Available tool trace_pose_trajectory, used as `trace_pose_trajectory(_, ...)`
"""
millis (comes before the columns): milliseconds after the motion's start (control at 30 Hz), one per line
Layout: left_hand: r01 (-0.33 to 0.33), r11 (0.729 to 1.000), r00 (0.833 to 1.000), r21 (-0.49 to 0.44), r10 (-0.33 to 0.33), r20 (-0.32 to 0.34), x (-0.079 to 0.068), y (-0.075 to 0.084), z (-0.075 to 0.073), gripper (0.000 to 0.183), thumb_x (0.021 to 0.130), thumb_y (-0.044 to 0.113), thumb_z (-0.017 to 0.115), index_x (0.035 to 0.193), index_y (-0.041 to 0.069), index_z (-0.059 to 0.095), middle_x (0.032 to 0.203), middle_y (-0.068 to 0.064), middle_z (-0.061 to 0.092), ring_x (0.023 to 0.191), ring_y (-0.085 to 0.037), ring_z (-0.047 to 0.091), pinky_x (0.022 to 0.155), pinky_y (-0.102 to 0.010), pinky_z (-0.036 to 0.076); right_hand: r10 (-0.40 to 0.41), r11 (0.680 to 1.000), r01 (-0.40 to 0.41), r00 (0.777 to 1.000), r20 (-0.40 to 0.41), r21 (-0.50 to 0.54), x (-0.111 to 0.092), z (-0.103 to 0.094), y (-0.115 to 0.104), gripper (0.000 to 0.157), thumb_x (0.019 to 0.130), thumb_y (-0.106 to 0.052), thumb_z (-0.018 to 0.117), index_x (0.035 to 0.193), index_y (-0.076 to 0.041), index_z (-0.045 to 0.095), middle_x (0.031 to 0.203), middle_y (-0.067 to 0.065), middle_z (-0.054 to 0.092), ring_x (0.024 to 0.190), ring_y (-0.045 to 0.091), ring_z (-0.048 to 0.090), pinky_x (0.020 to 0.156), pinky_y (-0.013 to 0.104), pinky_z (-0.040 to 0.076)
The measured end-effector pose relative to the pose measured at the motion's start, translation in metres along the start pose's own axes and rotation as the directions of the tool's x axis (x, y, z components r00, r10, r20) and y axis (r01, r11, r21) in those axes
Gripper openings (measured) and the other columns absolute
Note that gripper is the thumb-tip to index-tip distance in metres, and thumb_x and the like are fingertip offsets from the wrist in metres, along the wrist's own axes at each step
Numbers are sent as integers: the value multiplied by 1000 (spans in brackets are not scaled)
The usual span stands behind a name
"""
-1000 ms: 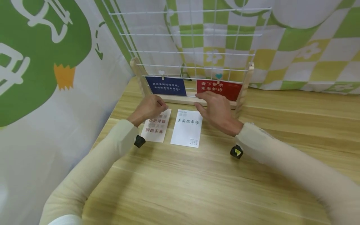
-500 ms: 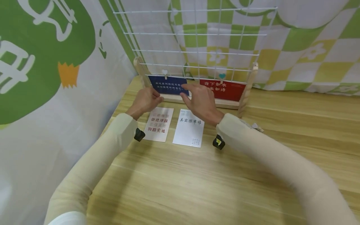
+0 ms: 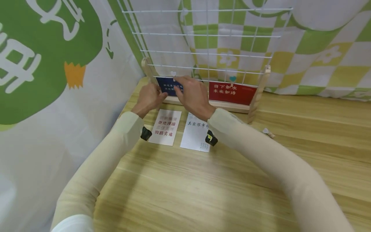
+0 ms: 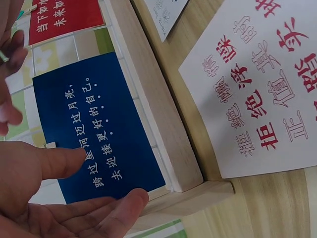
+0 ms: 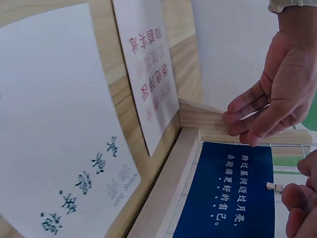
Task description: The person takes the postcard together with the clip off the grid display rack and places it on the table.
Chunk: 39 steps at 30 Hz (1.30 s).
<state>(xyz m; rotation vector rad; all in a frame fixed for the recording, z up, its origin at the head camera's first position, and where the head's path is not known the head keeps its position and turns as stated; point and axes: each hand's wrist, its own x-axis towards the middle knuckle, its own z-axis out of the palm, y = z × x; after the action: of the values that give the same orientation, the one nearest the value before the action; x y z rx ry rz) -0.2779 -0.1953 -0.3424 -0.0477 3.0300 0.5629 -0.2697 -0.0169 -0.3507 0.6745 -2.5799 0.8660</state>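
A blue card [image 3: 167, 83] with white writing hangs from the wire grid by a clip with a white heart [image 3: 173, 73]. My left hand [image 3: 147, 98] is at the card's left edge, thumb and fingers loosely spread around its corner in the left wrist view. Fingers of my right hand [image 3: 192, 95] are close to the clip, in front of the card's right part; in the right wrist view the peg [image 5: 274, 187] lies just beside their tips, and I cannot tell whether they touch. A red card [image 3: 232, 93] hangs at the right from a teal heart clip [image 3: 233, 79].
Two white printed cards, one with red writing [image 3: 164, 127] and one with dark writing [image 3: 192, 137], lie on the wooden table [image 3: 185, 190] before the grid's wooden base [image 3: 229, 105]. A loose white heart clip [image 3: 268, 132] lies right of the stand. Fabric hangs behind the grid [image 3: 207, 35].
My right hand has moved left, from beside the red card to the blue card's clip. My left hand has moved up from the card with red writing to the blue card's left edge.
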Motion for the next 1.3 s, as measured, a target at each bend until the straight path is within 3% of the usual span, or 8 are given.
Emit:
trace_pose_trajectory(100,11,1000,1000,7,-11,-21,1,2,0,32,95,29,62,93,-3,66,65,-4,49,62,-21,46,50,-30,34,-10,1000,10,1000,-5,-11,6,1,-3,36,98,-26,60,132,-12,62,130,10,65,103,29,70,82,39,58)
trace_pose_trajectory(267,43,999,999,-4,-43,-16,2,5,1,37,94,28,62,107,-7,64,95,-22,66,88,-35,61,73,-44,51,-77,993,76,997,0,-91,14,3,-6,38,99,-24,59,134,-10,60,134,9,63,97,27,71,79,37,58)
trace_pose_trajectory(333,55,998,998,-7,-55,-12,4,6,2,40,95,28,61,112,-8,61,108,-27,66,99,-39,62,82,-48,52,-113,986,113,994,1,-126,17,4,-6,37,99,-23,58,133,-9,60,134,9,63,95,26,71,75,36,58)
trace_pose_trajectory(467,75,997,997,-24,-75,-14,6,9,4,45,95,28,60,119,-10,57,117,-29,63,108,-41,61,90,-50,52,-142,971,142,990,16,-194,22,7,-7,36,99,-21,58,132,-8,59,133,9,64,90,27,72,70,37,58)
trace_pose_trajectory(667,107,994,993,-35,-109,-35,9,10,7,47,96,26,56,124,-11,54,122,-30,61,114,-43,59,94,-52,50,-119,949,129,991,52,-288,31,12,-12,29,99,-18,55,126,-8,60,128,6,66,81,26,71,62,40,57)
trace_pose_trajectory(833,104,993,989,-61,-109,-96,11,10,12,43,96,23,55,120,-12,56,119,-32,62,113,-45,59,94,-54,49,-115,923,137,990,80,-359,35,13,-15,28,99,-8,47,124,-5,59,123,8,66,74,25,69,57,37,56)
trace_pose_trajectory(1033,96,991,978,-96,-112,-178,13,14,18,36,95,20,55,113,-11,57,113,-33,65,109,-47,62,92,-55,50,-88,862,140,988,128,-487,40,13,-17,30,99,-4,44,126,0,56,113,10,66,76,23,70,59,38,58)
trace_pose_trajectory(1300,110,990,964,-87,-128,-234,15,13,22,35,94,17,55,116,-10,54,110,-34,65,107,-48,62,92,-55,50,-23,831,135,978,209,-540,49,17,-25,35,100,-7,41,129,9,52,115,15,65,83,22,71,63,37,60)
